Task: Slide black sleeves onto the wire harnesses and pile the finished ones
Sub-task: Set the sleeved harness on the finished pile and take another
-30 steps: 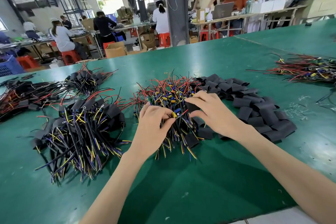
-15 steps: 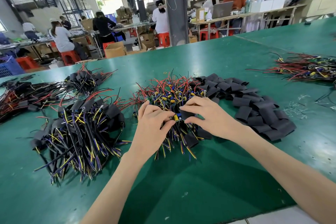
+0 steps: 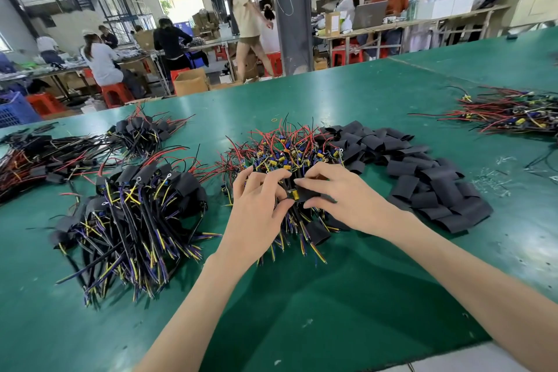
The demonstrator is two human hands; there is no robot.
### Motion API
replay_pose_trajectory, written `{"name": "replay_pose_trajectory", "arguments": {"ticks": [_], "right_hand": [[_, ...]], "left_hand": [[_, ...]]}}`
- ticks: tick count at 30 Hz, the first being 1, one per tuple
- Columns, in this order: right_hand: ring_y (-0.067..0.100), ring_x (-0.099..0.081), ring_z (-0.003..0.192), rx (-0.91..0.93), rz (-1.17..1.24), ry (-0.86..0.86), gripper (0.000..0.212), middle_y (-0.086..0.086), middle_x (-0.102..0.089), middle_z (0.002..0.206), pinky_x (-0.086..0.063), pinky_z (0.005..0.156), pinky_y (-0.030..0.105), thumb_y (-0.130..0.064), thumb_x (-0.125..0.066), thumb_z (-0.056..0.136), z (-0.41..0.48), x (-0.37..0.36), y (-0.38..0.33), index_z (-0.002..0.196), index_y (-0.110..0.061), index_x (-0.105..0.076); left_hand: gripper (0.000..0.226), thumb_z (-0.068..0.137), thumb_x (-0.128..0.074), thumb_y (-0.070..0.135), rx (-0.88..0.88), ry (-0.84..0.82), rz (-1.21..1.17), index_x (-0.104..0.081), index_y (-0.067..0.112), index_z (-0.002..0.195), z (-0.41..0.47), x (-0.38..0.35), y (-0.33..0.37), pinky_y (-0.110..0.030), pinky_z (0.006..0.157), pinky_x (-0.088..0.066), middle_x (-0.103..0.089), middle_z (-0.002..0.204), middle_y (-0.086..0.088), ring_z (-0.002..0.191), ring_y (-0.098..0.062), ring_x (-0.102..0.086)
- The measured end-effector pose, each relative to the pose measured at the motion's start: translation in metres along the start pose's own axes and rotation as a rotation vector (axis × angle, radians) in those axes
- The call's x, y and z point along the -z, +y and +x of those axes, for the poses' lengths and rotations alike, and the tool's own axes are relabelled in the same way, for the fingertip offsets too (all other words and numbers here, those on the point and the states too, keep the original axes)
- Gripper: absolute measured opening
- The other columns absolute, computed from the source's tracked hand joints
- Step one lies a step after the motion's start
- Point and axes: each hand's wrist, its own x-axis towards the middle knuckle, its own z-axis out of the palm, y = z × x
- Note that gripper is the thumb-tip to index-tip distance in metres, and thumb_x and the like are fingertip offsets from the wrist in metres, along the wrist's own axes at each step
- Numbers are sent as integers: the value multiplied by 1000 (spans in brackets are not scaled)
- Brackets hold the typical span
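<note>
My left hand (image 3: 256,208) pinches a wire harness (image 3: 292,194) by its small yellow and blue parts, just above the heap of bare harnesses (image 3: 283,151). My right hand (image 3: 338,199) holds a black sleeve (image 3: 308,194) against that harness, and the sleeve covers part of it. Loose black sleeves (image 3: 422,178) lie heaped to the right of my hands. A pile of sleeved harnesses (image 3: 133,208) with black, yellow and purple wires lies to the left.
The green table (image 3: 302,305) also carries another sleeved bunch (image 3: 142,133), a dark wire heap (image 3: 33,157) at the far left and a red-wired heap (image 3: 513,112) at the far right. Beyond the table edge people work at benches.
My right hand has brought the black sleeve from the sleeve heap to the harness in my left hand, and both hands have closed together. A person walks past in the background.
</note>
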Motion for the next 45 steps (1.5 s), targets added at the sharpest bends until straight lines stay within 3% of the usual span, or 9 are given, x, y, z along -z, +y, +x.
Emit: {"name": "replay_pose_trajectory", "arguments": {"ticks": [6, 11, 15, 19, 26, 29, 34, 41, 45], "right_hand": [[31, -58, 85, 36, -41, 6, 40, 15, -61, 97, -36, 78, 24, -14, -74, 78, 0, -1, -2, 114, -1, -66], [35, -60, 85, 116, -134, 20, 39, 17, -61, 94, -48, 82, 41, -12, -77, 75, -1, -4, -3, 110, 2, -67], [34, -59, 82, 76, -131, 57, 38, 15, -61, 93, -48, 78, 39, -13, -76, 76, 1, -3, -4, 111, -1, -67], [31, -61, 79, 34, -115, 69, 38, 13, -63, 93, -49, 72, 37, -17, -77, 75, 0, 0, -6, 111, -7, -69], [28, -60, 75, 8, -61, 25, 37, 10, -61, 99, -51, 66, 35, -18, -73, 80, -1, 4, -5, 116, -12, -68], [27, -59, 76, 7, -28, 7, 37, 11, -59, 101, -52, 66, 36, -17, -72, 82, -1, 3, -5, 118, -11, -66], [28, -59, 80, 31, -57, -29, 37, 13, -57, 103, -52, 70, 37, -16, -67, 86, -3, 1, -8, 121, -5, -63], [30, -56, 88, 23, -129, -68, 38, 12, -53, 112, -49, 77, 42, -19, -57, 94, -3, -3, -11, 130, -7, -54], [31, -54, 88, 32, -138, -102, 36, 12, -52, 112, -47, 77, 41, -19, -54, 95, -3, -7, -16, 129, -8, -55]], "left_hand": [[38, 79, -72, 8, -3, -25, -3, -57, 4, 114, 0, 2, 2, -33, 109, -18, -64, 78, 8, 95, -13, -42], [39, 79, -72, 6, 29, -36, -47, -55, 5, 114, -1, 0, 3, -26, 110, -15, -63, 77, 11, 98, -11, -43], [22, 80, -73, 9, 141, -2, -173, -57, 17, 93, 1, 5, 2, -19, 103, -15, -54, 93, 25, 109, -13, -44], [43, 81, -72, 12, 213, -42, -269, -40, 40, 75, 4, 10, 3, -25, 102, -18, -60, 111, 5, 111, -10, -47], [23, 82, -71, 12, 264, -102, -290, -54, 23, 72, 6, 16, 2, -38, 106, -23, -55, 115, 9, 105, -10, -49], [27, 82, -71, 12, 275, -131, -284, -52, 27, 68, 7, 17, 1, -41, 107, -25, -54, 115, 10, 105, -11, -50], [13, 80, -72, 10, 244, -133, -214, -63, 11, 72, 5, 11, -1, -30, 101, -22, -49, 110, 15, 105, -14, -49], [18, 79, -73, 11, 213, -122, -212, -57, 19, 75, 2, 3, -3, -22, 97, -20, -44, 101, 30, 101, -3, -41], [30, 78, -73, 9, 173, -100, -181, -50, 23, 89, 0, -1, -3, -3, 96, -11, -51, 84, 27, 94, 5, -35]]}}
